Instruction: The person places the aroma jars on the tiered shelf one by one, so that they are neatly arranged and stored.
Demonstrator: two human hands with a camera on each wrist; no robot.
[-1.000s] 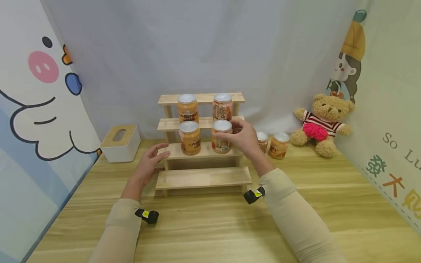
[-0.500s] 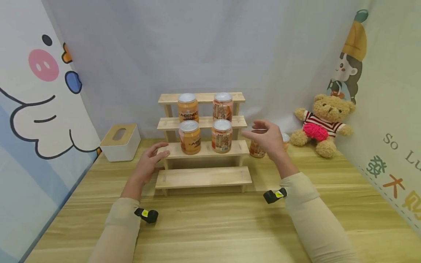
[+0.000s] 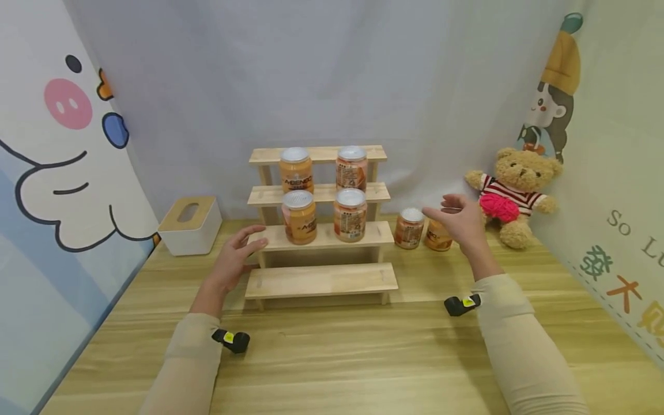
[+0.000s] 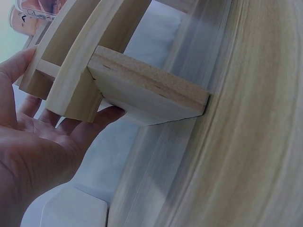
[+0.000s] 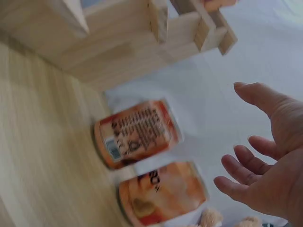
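Observation:
In the head view, a tiered wooden display stand (image 3: 321,279) bears two orange-labelled jars on its second-highest shelf: a left jar (image 3: 297,172) and a right jar (image 3: 351,170). One shelf lower stand another left jar (image 3: 300,222) and right jar (image 3: 350,219). My left hand (image 3: 233,259) holds the stand's left end, thumb and fingers about the board ends in the left wrist view. On the table to the right are a pink-orange jar (image 3: 409,229) and an orange jar (image 3: 438,235). Over the latter hovers my right hand (image 3: 461,225), fingers apart and nothing held; it partly hides that jar.
A white tissue box (image 3: 191,227) with a wooden lid stands left of the stand. At the back right sits a teddy bear (image 3: 516,193) in a striped shirt. A grey curtain (image 3: 332,75) closes the back of the wooden table (image 3: 321,357), with printed panels at both sides.
My right hand has let go of the right jar on the lower occupied shelf and moved right, past the pink-orange jar to above the orange one. My left hand has stayed in place.

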